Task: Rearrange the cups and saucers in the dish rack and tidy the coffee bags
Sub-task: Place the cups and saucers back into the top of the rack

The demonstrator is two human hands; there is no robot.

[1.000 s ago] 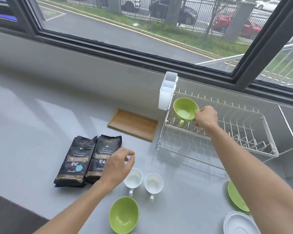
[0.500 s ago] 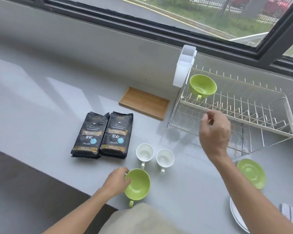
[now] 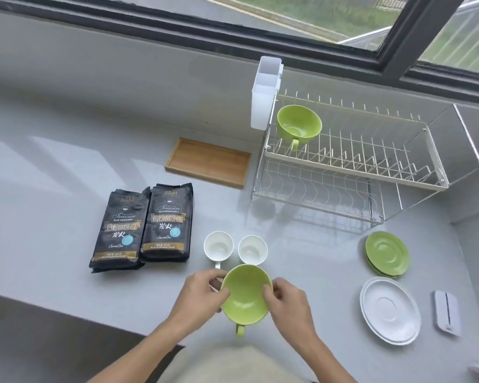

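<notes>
A green cup (image 3: 245, 295) is near the counter's front edge, its handle pointing toward me. My left hand (image 3: 198, 295) grips its left rim and my right hand (image 3: 286, 302) grips its right rim. Just behind it stand two white cups (image 3: 218, 246) (image 3: 252, 248). A second green cup (image 3: 298, 125) rests at the left end of the upper tier of the wire dish rack (image 3: 351, 175). Two black coffee bags (image 3: 119, 230) (image 3: 168, 221) lie flat side by side to the left. Green saucers (image 3: 386, 254) and white saucers (image 3: 389, 309) are stacked at the right.
A bamboo tray (image 3: 208, 161) lies left of the rack. A white cutlery holder (image 3: 266, 92) hangs on the rack's left end. A small white device (image 3: 447, 313) lies at the far right. The window wall runs behind the grey counter (image 3: 53, 167).
My right hand came down from in front of the rack and took hold of the green cup's right rim. My left hand stayed on the cup, which now sits a little further right.
</notes>
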